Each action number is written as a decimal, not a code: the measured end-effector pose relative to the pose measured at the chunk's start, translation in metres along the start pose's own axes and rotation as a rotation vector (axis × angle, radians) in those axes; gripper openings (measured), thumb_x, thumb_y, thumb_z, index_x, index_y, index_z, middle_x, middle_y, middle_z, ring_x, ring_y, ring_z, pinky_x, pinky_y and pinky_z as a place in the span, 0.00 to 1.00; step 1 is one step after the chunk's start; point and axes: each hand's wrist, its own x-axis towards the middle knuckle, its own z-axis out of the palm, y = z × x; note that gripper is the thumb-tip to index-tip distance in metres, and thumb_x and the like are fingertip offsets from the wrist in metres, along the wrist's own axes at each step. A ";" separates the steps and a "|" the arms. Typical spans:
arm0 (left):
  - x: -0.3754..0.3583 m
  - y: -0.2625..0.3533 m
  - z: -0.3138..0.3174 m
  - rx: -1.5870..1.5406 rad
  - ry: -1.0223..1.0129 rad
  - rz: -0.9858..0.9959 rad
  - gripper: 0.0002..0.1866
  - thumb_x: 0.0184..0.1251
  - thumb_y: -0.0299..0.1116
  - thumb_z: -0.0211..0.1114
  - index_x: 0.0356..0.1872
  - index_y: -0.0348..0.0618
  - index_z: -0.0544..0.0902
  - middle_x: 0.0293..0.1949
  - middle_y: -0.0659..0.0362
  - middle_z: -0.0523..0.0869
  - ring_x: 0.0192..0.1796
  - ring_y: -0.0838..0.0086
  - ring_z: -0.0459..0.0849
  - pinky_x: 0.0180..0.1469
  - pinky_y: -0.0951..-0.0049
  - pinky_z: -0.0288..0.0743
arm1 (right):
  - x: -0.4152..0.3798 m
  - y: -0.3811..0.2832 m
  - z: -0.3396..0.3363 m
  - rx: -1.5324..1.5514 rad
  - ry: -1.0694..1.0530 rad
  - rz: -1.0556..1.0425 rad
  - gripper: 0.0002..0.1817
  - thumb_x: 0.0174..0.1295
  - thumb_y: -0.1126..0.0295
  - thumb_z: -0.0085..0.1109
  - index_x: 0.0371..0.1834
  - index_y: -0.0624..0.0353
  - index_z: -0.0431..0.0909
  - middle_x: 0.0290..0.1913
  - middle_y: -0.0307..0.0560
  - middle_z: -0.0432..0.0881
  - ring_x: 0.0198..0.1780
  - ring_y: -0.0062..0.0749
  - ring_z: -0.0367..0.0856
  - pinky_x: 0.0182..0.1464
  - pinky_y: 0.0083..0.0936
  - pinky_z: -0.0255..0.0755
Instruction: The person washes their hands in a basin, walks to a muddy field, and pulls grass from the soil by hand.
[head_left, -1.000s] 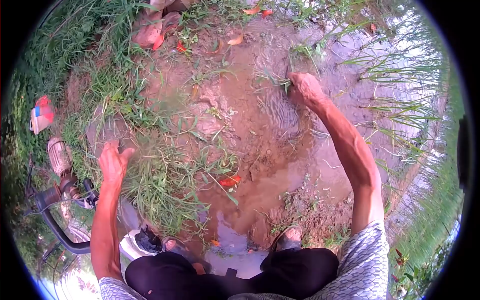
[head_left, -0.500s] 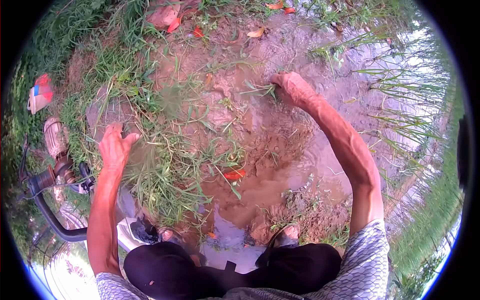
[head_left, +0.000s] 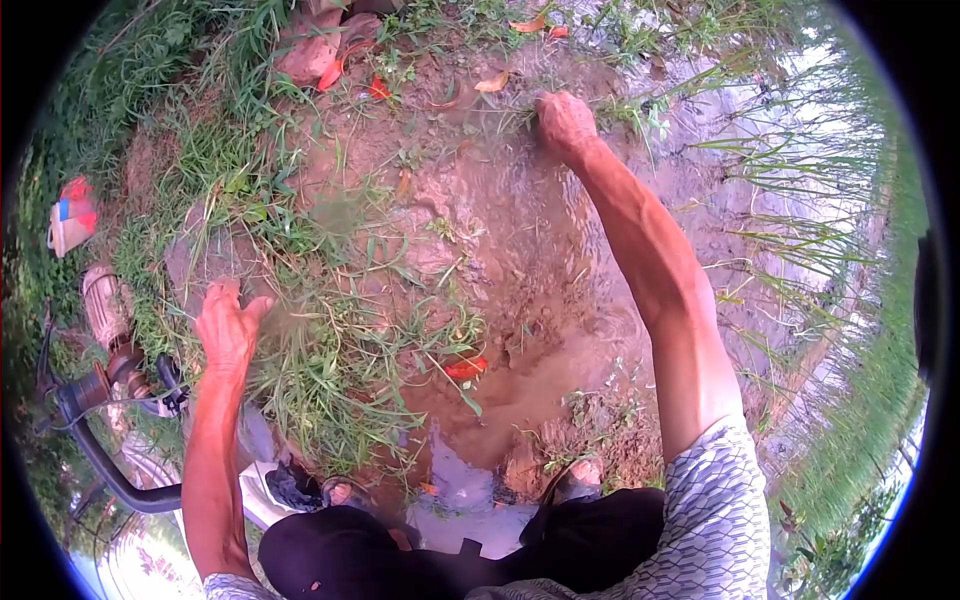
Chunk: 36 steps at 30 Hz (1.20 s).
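Observation:
My right hand [head_left: 566, 120] reaches out over the muddy, wet ground [head_left: 520, 190], its fingers curled down at the mud beside small weeds. What those fingers hold, if anything, is hidden behind the hand. On the left, my left hand [head_left: 229, 328] lies with fingers stretched and thumb apart at the edge of a grey slab [head_left: 200, 262]. Long cut or flattened grass [head_left: 320, 365] spreads just right of that hand. A red leaf-like piece [head_left: 465, 368] lies by the brown water between the two arms.
Thin green seedlings [head_left: 800, 240] stand in shallow water on the right. A black hose [head_left: 110, 470] and a ribbed pipe [head_left: 103, 300] run along the left, below a white container [head_left: 70, 230]. A reddish stone [head_left: 305, 55] sits at the top. My feet are beside a puddle [head_left: 460, 475].
My right hand has moved farther away across the mud; the green blades seen at its fingers before no longer show there. My left hand stays at the slab.

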 end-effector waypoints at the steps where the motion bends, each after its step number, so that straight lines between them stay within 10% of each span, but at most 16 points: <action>1: 0.001 0.005 -0.005 -0.025 -0.037 -0.046 0.29 0.48 0.45 0.75 0.47 0.33 0.83 0.50 0.38 0.81 0.47 0.44 0.83 0.48 0.52 0.78 | -0.005 0.001 0.000 0.050 -0.018 -0.027 0.11 0.58 0.68 0.57 0.40 0.61 0.81 0.38 0.63 0.84 0.43 0.56 0.85 0.46 0.43 0.80; 4: 0.000 -0.002 0.003 0.012 0.056 0.034 0.29 0.48 0.46 0.75 0.47 0.33 0.83 0.48 0.37 0.82 0.46 0.44 0.83 0.47 0.53 0.78 | -0.050 0.009 0.007 0.113 0.009 -0.231 0.10 0.57 0.66 0.57 0.38 0.59 0.82 0.33 0.61 0.84 0.40 0.55 0.85 0.44 0.45 0.78; 13: 0.000 0.008 -0.006 -0.035 0.017 0.008 0.27 0.48 0.44 0.75 0.44 0.32 0.83 0.41 0.41 0.82 0.40 0.46 0.82 0.41 0.53 0.75 | -0.072 0.094 0.006 0.225 0.347 0.532 0.19 0.57 0.62 0.57 0.52 0.53 0.79 0.36 0.60 0.86 0.38 0.51 0.86 0.42 0.45 0.78; 17: 0.001 0.006 -0.004 -0.031 0.020 0.019 0.27 0.48 0.44 0.75 0.43 0.32 0.83 0.41 0.42 0.82 0.40 0.47 0.82 0.42 0.54 0.75 | -0.051 0.097 -0.010 0.804 0.265 0.526 0.23 0.54 0.62 0.62 0.55 0.52 0.81 0.32 0.51 0.86 0.33 0.34 0.84 0.40 0.34 0.77; 23: 0.000 0.002 -0.002 -0.001 0.032 0.034 0.27 0.48 0.44 0.75 0.45 0.32 0.83 0.40 0.42 0.82 0.41 0.46 0.82 0.43 0.53 0.75 | -0.021 0.131 0.030 0.719 0.275 0.404 0.16 0.57 0.67 0.62 0.49 0.53 0.82 0.27 0.42 0.81 0.25 0.28 0.77 0.27 0.30 0.72; 28: 0.000 0.010 -0.007 -0.013 0.018 0.015 0.26 0.48 0.44 0.75 0.44 0.33 0.83 0.38 0.42 0.81 0.40 0.46 0.81 0.42 0.53 0.75 | -0.030 0.128 0.021 0.810 0.272 0.390 0.20 0.53 0.64 0.56 0.50 0.49 0.81 0.30 0.52 0.85 0.34 0.46 0.85 0.41 0.39 0.76; 36: 0.002 0.011 -0.011 -0.019 -0.045 -0.021 0.27 0.49 0.44 0.73 0.47 0.33 0.82 0.44 0.40 0.81 0.45 0.43 0.81 0.46 0.51 0.75 | -0.001 0.139 0.058 0.612 0.338 0.318 0.13 0.59 0.65 0.58 0.45 0.56 0.80 0.22 0.40 0.77 0.21 0.25 0.74 0.25 0.29 0.69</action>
